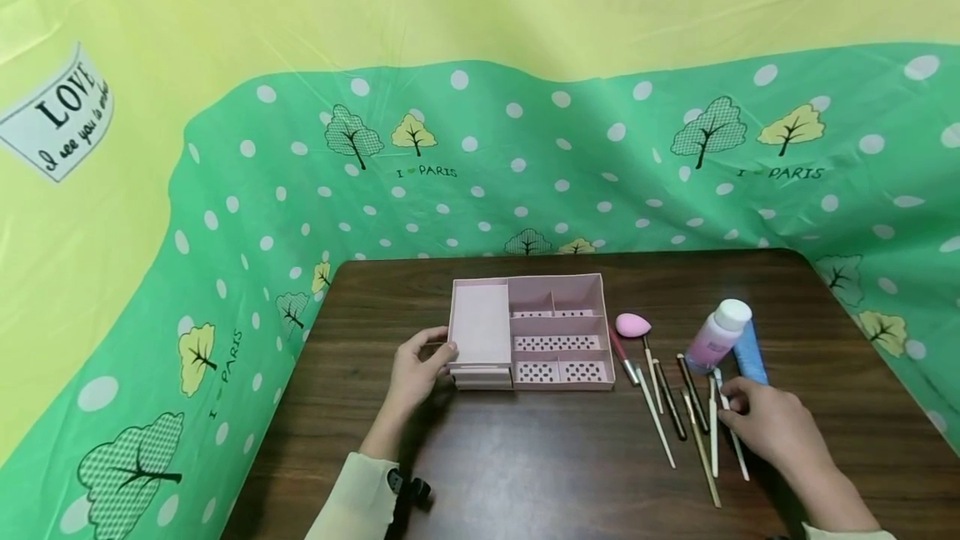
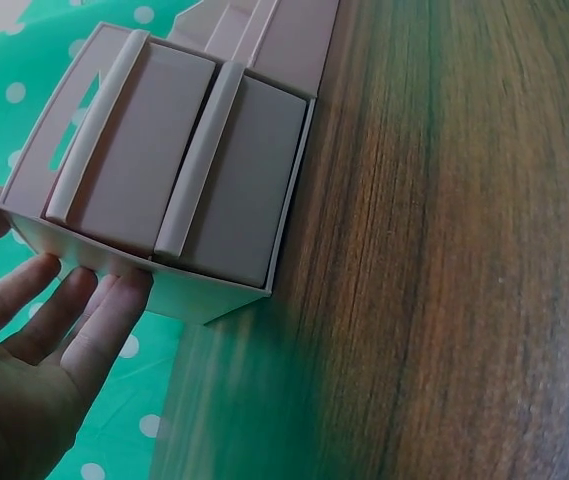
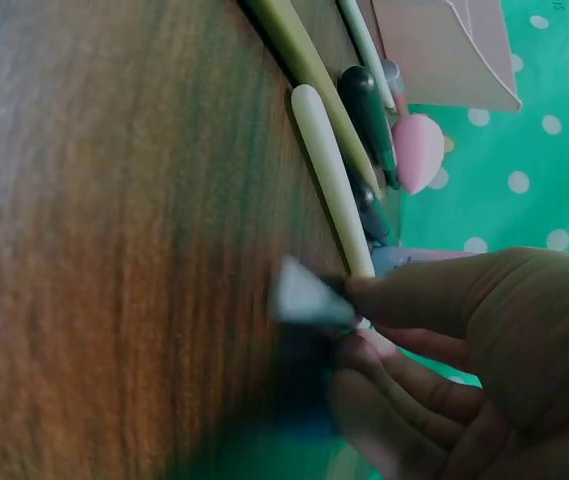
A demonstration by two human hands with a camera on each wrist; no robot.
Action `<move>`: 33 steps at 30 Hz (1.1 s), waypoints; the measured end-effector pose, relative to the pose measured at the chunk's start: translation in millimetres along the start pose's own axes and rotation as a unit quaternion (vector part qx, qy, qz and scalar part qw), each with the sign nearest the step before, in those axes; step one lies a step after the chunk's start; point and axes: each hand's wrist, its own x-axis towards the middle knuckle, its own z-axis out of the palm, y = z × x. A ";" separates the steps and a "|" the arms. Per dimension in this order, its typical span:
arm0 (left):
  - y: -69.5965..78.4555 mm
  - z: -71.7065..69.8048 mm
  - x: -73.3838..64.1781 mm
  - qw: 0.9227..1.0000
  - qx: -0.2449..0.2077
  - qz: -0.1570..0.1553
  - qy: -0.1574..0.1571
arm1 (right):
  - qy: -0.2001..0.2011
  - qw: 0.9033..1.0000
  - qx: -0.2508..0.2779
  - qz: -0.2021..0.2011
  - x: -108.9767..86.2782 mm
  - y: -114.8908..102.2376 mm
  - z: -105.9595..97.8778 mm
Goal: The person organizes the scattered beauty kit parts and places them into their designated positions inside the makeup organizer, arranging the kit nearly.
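In the head view, a dark brown wood-grain table (image 1: 570,457) stands against a hanging cloth (image 1: 525,144), green with white dots and trees below, yellow above. On the table's middle sits one pale pink box (image 1: 480,319), flat-topped at its left, with five compartments at its right; dots show on their floors. The left hand (image 1: 416,369) touches the box's left side, thumb and forefinger apart. To the box's right, eight thin brushes can be counted: one red-handled, two dark, one gold-toned and four pale. The right hand (image 1: 772,419) pinches the rightmost pale brush (image 1: 739,448). Near them are one pink sponge (image 1: 632,325), one white-capped bottle (image 1: 711,344) and one blue item (image 1: 750,357), partly hidden by the right hand.

In the left wrist view, the box shows two drawers side by side, each with a pale raised strip. The left hand's fingers are spread, their tips against the box's side.

In the right wrist view, thumb and fingertips close together on the held brush, its pale end blurred. A white handle lies just beside, with the sponge and a box corner beyond.
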 end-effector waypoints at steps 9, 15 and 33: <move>-23.9 -2.1 9.1 1.000 -0.005 0.001 -0.003 | 0.018 1.000 0.010 0.002 -1.6 0.6 -0.8; -18.1 -0.7 7.8 1.000 0.006 -0.004 -0.004 | 0.013 1.000 0.008 0.015 -3.1 1.7 -9.7; 8.9 -1.8 -4.9 1.000 0.002 -0.002 -0.014 | 0.049 0.998 0.028 -0.024 -16.2 -22.6 -27.0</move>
